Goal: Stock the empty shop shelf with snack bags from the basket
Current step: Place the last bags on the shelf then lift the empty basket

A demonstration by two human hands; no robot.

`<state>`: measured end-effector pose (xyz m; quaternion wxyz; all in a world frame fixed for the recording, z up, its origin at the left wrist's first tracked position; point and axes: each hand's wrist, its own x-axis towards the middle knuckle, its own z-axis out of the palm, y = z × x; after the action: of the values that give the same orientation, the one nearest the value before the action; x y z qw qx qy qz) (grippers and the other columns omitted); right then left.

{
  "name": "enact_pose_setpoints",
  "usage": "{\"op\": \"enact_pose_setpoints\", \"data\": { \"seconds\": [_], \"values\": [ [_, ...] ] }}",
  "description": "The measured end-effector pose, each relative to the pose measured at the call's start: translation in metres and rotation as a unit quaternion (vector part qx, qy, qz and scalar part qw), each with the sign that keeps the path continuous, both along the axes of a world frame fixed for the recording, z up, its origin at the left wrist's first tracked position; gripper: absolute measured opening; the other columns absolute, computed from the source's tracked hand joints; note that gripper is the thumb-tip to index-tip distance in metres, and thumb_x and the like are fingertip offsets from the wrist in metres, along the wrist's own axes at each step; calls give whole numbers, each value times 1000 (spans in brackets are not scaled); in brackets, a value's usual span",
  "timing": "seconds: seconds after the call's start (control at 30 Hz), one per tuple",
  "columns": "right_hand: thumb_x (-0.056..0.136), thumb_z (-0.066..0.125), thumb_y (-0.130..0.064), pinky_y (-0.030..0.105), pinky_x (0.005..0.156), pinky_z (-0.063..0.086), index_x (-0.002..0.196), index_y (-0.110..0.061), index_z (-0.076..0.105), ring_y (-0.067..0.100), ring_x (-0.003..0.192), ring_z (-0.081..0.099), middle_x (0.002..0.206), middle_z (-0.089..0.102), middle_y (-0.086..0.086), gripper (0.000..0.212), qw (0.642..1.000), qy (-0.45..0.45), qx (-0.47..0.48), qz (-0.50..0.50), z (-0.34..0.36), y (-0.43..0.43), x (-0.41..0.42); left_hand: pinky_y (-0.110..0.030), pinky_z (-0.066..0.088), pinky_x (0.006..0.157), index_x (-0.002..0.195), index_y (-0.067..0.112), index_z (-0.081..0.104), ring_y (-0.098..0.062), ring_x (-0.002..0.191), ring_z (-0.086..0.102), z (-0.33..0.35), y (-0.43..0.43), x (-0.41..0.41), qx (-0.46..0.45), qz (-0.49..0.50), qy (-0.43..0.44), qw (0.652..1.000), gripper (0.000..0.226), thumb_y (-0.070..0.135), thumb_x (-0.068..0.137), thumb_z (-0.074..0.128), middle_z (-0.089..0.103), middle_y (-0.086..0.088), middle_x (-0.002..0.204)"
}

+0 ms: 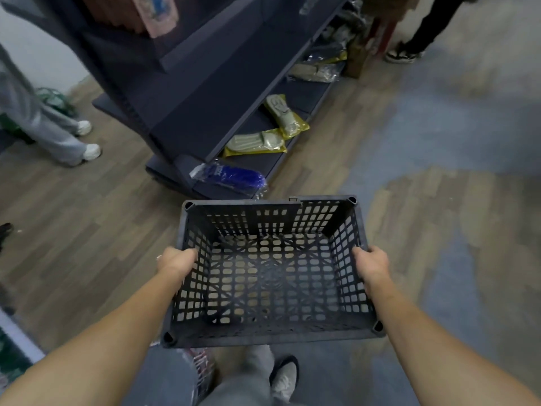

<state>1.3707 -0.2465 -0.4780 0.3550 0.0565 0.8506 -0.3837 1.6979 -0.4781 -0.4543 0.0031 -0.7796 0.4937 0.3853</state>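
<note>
I carry a dark lattice plastic basket (187,227) in front of me, above the floor; nothing lies inside it. My left hand (175,259) grips its left rim and my right hand (370,263) grips its right rim. Ahead to the left stands the dark shop shelf unit (222,92). Its broad middle shelf is bare. The lowest shelf holds a blue packet (234,175) and two yellow packets (257,142) near the front, with more packets farther back (319,70). A pink bag (161,13) hangs at the unit's top.
A person in grey trousers and white shoes (87,139) stands left of the shelf. Another person's dark-trousered leg and sneaker (402,54) is at the far right end. A printed bag (202,364) lies by my feet. Wood-pattern floor stretches to the right.
</note>
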Motion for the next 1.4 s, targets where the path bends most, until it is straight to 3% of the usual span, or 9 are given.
{"op": "enact_pose_setpoints", "data": {
  "seconds": [0.23, 0.37, 0.57, 0.7, 0.9, 1.07, 1.2, 1.4],
  "values": [
    [93, 60, -23, 41, 91, 54, 102, -15, 62, 30, 92, 65, 94, 68, 7, 12, 997, 12, 24, -76, 4, 7, -79, -47, 53, 92, 130, 7, 56, -37, 105, 60, -9, -48, -121, 9, -85, -7, 996, 62, 40, 78, 64, 60, -18, 122],
    [93, 61, -22, 46, 90, 57, 103, -8, 63, 29, 84, 67, 82, 68, 6, 18, 991, 13, 38, -129, 8, 5, -131, -49, 53, 92, 134, 9, 53, -36, 106, 59, -18, -80, -198, 31, -134, -4, 991, 64, 41, 80, 65, 59, -17, 125],
    [94, 62, -29, 48, 97, 53, 125, -8, 65, 34, 104, 65, 113, 70, 13, 37, 982, 20, 52, -179, 15, 14, -208, -51, 52, 94, 138, 8, 49, -38, 108, 57, -12, -104, -321, 27, -202, -6, 979, 66, 41, 83, 63, 56, -17, 127],
    [95, 61, -28, 49, 95, 55, 117, -8, 68, 33, 98, 67, 105, 71, 12, 31, 976, 20, 41, -212, 14, 23, -268, -48, 52, 95, 138, 9, 50, -38, 111, 56, -10, -109, -404, 18, -241, -6, 970, 63, 40, 84, 61, 56, -17, 129],
    [94, 60, -19, 47, 91, 55, 103, -8, 65, 35, 94, 66, 94, 68, 14, 16, 969, 16, 18, -248, 14, 35, -379, -46, 57, 82, 129, 8, 55, -36, 97, 61, -6, -104, -538, 2, -263, 1, 965, 59, 40, 79, 60, 59, -16, 116],
    [95, 60, -15, 48, 91, 55, 95, -8, 63, 37, 97, 67, 86, 65, 13, 7, 966, 11, 4, -259, 21, 47, -480, -47, 56, 87, 127, 7, 58, -38, 98, 61, -6, -95, -642, -2, -268, 1, 963, 67, 45, 73, 59, 62, -17, 117],
    [95, 59, -17, 50, 92, 56, 98, -10, 64, 39, 97, 68, 96, 70, 18, 9, 966, 19, 8, -259, 26, 54, -558, -46, 54, 90, 131, 4, 55, -40, 105, 58, -2, -85, -724, -12, -273, 10, 962, 64, 41, 80, 61, 59, -19, 124],
    [93, 59, -21, 51, 88, 58, 104, -10, 66, 36, 88, 69, 90, 71, 15, 18, 958, 22, 25, -284, 26, 61, -671, -48, 53, 95, 129, 3, 58, -40, 105, 59, -10, -85, -855, -3, -298, 18, 954, 62, 40, 79, 61, 61, -19, 121]
  ]
}}
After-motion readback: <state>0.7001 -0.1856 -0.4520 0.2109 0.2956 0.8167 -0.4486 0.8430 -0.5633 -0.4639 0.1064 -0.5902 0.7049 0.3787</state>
